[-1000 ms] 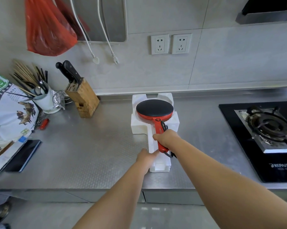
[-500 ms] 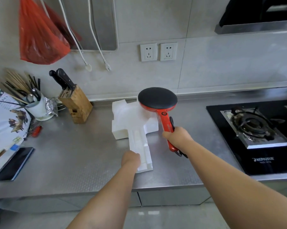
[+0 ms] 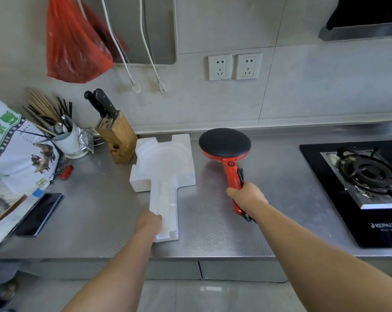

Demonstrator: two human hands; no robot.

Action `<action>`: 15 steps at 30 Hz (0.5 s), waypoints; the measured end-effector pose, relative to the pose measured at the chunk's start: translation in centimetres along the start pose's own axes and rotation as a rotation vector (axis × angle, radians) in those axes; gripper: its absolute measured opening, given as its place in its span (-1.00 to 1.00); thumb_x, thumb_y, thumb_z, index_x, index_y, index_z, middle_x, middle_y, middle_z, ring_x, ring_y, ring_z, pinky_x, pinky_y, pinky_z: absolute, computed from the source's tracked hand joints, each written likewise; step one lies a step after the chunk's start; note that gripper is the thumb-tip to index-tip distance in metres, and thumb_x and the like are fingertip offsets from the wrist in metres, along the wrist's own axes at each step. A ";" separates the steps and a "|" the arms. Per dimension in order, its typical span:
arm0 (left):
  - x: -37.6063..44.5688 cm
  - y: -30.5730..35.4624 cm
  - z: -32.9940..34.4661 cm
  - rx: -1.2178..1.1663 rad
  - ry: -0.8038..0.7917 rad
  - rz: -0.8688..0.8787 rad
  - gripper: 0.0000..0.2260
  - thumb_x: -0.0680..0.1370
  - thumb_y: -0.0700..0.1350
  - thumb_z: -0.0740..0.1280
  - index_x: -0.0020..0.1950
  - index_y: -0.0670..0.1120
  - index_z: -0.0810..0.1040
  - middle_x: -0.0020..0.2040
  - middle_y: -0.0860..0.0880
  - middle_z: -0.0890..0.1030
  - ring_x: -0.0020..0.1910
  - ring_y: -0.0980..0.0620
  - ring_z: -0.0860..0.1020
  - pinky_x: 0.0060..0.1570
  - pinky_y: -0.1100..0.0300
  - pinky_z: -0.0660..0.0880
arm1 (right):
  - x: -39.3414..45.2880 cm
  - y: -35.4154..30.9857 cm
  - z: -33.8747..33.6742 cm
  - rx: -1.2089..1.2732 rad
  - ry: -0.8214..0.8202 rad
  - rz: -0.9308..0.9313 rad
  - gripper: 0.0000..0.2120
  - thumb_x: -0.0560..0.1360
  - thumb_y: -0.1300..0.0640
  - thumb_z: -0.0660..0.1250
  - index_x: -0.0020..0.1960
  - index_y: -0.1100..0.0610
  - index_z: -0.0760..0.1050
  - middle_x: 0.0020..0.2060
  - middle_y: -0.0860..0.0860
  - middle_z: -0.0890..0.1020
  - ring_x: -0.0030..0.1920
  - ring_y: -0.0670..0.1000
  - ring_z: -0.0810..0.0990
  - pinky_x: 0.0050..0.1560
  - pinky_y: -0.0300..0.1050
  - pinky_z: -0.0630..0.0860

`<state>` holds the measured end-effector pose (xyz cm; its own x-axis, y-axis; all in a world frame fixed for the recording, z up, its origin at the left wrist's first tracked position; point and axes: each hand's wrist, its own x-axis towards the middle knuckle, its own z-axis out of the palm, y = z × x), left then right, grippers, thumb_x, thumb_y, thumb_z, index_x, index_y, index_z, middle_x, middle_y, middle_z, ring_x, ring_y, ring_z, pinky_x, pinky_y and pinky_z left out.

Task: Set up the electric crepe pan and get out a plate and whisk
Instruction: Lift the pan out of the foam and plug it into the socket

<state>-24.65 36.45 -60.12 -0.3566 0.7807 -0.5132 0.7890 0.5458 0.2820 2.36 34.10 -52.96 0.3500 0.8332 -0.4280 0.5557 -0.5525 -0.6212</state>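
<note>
So the right hand (image 3: 246, 198) is wrapping its fingers around the red handle of the crepe pan (image 3: 224, 143), gripping down near the tail end, with the black cord bunching against the handle just above the fist. The left hand (image 3: 148, 221) is holding the near end of the white foam tray (image 3: 162, 167); its fingers are curling over the foam edge, though the fingertips themselves are hidden.

The pan is sitting out of the foam, at about 3 o'clock from it on the steel counter (image 3: 100, 210), head pointing to 12 o'clock toward the wall sockets (image 3: 234, 66). I can't tell if the disc is touching the counter or hovering.

Handling-wise I'm guessing it's head-heavy, rigid, with a smooth coated face you don't want to scrape, so the handle is the right place to be grabbing, maybe closer to the head for balance. The foam looks light and crumbly.

The plug is hiding behind the wrist. No plate in view; wire loops beside the knife block (image 3: 117, 138) might be a whisk, hard to say.
</note>
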 end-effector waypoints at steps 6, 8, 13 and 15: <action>0.9 0.1 0.0 -0.032 0.214 -0.095 -0.42 0.54 -0.06 0.29 0.50 -0.24 0.22 0.36 -0.24 0.41 0.30 -0.23 0.42 0.20 -0.01 0.46 | 1.4 -0.3 0.7 -0.043 -0.004 0.002 -0.69 0.46 -0.11 0.28 0.03 0.11 0.47 -0.13 0.07 0.61 -0.06 0.17 0.63 0.00 0.01 0.57; -0.6 2.1 -0.2 -0.025 0.413 0.008 -0.27 0.49 -0.08 0.36 0.57 -0.12 0.07 0.42 -0.22 0.28 0.38 -0.23 0.30 0.31 -0.08 0.38 | 1.7 -0.3 0.8 -0.045 -0.014 0.014 -0.70 0.47 -0.11 0.27 0.02 0.11 0.46 -0.15 0.07 0.60 -0.06 0.17 0.63 0.01 0.02 0.58; -2.8 9.7 1.2 0.093 0.446 0.323 -0.42 0.59 -0.05 0.23 0.57 -0.07 0.11 0.51 -0.18 0.23 0.47 -0.18 0.20 0.43 0.00 0.28 | 2.8 0.3 1.6 -0.037 -0.040 0.034 -0.66 0.47 -0.08 0.25 0.12 0.12 0.48 -0.07 0.09 0.63 -0.02 0.18 0.64 0.01 0.02 0.59; -2.9 12.3 2.2 0.026 0.309 0.348 -0.54 0.62 -0.04 0.18 0.50 -0.11 0.24 0.41 -0.20 0.37 0.39 -0.19 0.32 0.32 0.00 0.35 | 3.6 0.7 2.0 -0.050 -0.038 0.023 -0.61 0.46 -0.08 0.26 0.19 0.11 0.48 0.01 0.11 0.66 0.03 0.19 0.63 0.06 0.01 0.56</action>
<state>-12.82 40.17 -56.94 -0.1979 0.9722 -0.1252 0.8990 0.2310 0.3721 2.46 36.64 -56.23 0.3352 0.8183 -0.4669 0.5850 -0.5693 -0.5777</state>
